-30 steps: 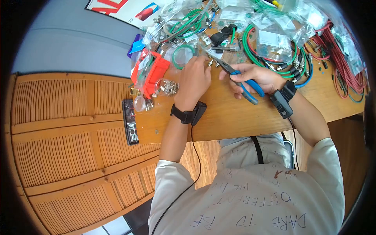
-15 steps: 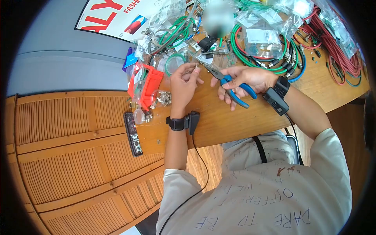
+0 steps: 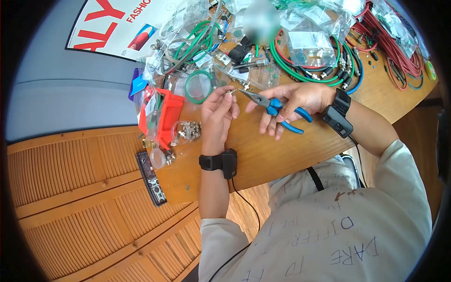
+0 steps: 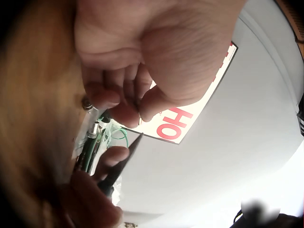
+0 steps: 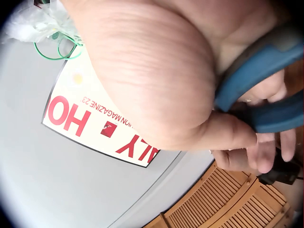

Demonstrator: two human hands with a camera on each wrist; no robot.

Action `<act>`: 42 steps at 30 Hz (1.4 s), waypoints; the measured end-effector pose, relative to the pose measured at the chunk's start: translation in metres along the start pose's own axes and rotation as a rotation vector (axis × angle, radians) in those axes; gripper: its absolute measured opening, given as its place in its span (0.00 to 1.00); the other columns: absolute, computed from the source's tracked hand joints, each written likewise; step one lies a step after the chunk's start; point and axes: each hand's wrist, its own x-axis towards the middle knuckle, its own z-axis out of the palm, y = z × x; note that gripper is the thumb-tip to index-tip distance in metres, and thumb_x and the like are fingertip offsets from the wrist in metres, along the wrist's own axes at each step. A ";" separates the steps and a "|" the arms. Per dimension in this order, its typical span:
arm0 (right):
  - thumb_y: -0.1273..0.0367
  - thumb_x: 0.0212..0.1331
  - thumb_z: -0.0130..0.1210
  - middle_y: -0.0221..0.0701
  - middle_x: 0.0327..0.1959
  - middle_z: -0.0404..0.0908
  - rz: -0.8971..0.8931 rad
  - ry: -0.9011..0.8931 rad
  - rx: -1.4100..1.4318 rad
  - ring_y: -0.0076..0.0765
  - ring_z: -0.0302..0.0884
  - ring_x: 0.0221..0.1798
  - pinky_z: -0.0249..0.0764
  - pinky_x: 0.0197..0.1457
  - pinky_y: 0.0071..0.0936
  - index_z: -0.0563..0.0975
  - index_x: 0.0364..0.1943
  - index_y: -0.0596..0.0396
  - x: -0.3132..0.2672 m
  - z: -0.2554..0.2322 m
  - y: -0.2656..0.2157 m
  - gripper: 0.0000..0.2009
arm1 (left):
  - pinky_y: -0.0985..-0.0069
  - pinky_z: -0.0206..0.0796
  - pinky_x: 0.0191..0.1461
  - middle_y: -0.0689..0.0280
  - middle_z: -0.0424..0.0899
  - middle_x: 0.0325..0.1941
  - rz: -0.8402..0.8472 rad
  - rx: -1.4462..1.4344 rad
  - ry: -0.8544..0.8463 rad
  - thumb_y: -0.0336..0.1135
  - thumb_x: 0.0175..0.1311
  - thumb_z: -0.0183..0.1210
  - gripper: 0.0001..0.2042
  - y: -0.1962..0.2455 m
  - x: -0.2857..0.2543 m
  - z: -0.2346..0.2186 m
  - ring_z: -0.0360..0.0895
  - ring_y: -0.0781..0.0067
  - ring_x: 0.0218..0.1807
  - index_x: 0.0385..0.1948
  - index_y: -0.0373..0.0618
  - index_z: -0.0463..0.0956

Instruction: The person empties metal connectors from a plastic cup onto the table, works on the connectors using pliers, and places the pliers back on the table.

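Observation:
In the head view my left hand (image 3: pixel 218 117) pinches a tiny metal piece (image 3: pixel 231 92) between thumb and fingertips. My right hand (image 3: pixel 303 104) holds long-nose pliers with blue handles (image 3: pixel 293 128), the thumb over them and the other fingers partly extended. The plier tips point at the left fingertips with a small gap between. The left wrist view shows the dark plier nose (image 4: pixel 124 164) just below the pinching fingers; the tiny piece is mostly hidden there. Blue handles (image 5: pixel 266 61) cross the palm in the right wrist view.
Left of the hands are a red plastic bin (image 3: pixel 170 117), a clear jar of metal connectors (image 3: pixel 190 131) and a round lid (image 3: pixel 158 158). Behind lie green cables (image 3: pixel 286 68), plastic bags (image 3: pixel 310 47) and a red cable bundle (image 3: pixel 394 47). A poster (image 3: pixel 110 28) stands at back left.
From covering the area near small connectors on the table, my left hand has drawn back and turned, now showing the pinched piece. The pliers have moved left and lower with my right hand.

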 end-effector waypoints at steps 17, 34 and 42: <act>0.88 0.58 0.48 0.54 0.64 0.79 -0.024 0.055 0.004 0.50 0.82 0.65 0.78 0.72 0.49 0.59 0.78 0.60 0.000 -0.005 0.004 0.38 | 0.77 0.62 0.36 0.67 0.78 0.35 0.019 0.021 -0.028 0.39 0.81 0.58 0.15 -0.003 0.003 -0.003 0.71 0.76 0.30 0.56 0.35 0.78; 0.80 0.64 0.56 0.56 0.57 0.83 0.113 0.067 -0.070 0.52 0.89 0.55 0.91 0.53 0.50 0.61 0.76 0.55 -0.001 0.006 -0.004 0.34 | 0.79 0.63 0.35 0.68 0.78 0.34 0.016 0.097 -0.011 0.39 0.81 0.57 0.15 -0.002 0.004 0.004 0.73 0.76 0.30 0.55 0.36 0.78; 0.82 0.64 0.53 0.56 0.53 0.85 0.135 0.106 -0.153 0.50 0.90 0.51 0.91 0.53 0.49 0.63 0.75 0.57 -0.001 0.011 -0.005 0.33 | 0.79 0.64 0.35 0.67 0.79 0.34 0.007 0.111 -0.008 0.39 0.81 0.58 0.14 -0.002 0.004 0.005 0.74 0.76 0.30 0.54 0.36 0.79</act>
